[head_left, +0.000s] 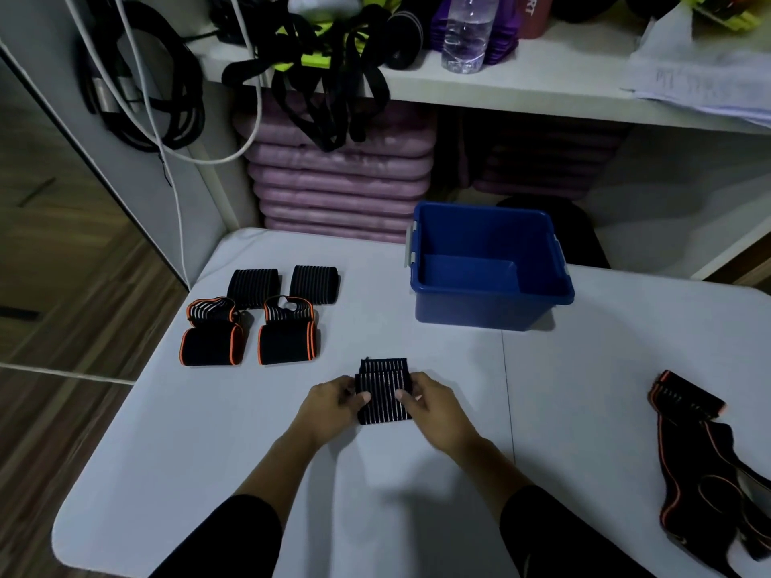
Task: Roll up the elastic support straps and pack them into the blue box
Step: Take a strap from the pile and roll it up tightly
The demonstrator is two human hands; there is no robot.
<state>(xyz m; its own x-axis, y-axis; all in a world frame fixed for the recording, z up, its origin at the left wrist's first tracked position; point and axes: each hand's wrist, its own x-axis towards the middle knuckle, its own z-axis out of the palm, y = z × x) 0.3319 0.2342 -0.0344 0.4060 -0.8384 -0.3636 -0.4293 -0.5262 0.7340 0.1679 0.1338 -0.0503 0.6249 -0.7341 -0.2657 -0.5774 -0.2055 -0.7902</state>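
Pinching the black ribbed elastic strap with thin white stripes [384, 390] at both sides, we have our left hand [329, 404] and right hand [434, 404] curled round it, thumbs pressed on top, low over the middle of the white table [417, 494]. It looks partly rolled or folded, with a flat layer showing beyond the thumbs. How tight the coil is we cannot tell.

The chief risk, as we judge it, is springback. If either thumb lifts before the free end is secured, the elastic could loosen and the roll sprawl open. Uneven pressure from the two hands could also skew the layers into a cone that packs badly.

The open blue plastic box [479, 310] stands well apart, farther back and to the right, with nothing visible inside. A slack roll carried across could unwind on the way.

Two black striped rolls [253, 285] and two black rolls with orange trim [212, 344] lie to the left, not yet boxed. A loose orange-edged black strap [705, 460] sprawls at the table's right edge and could slide off if nudged.
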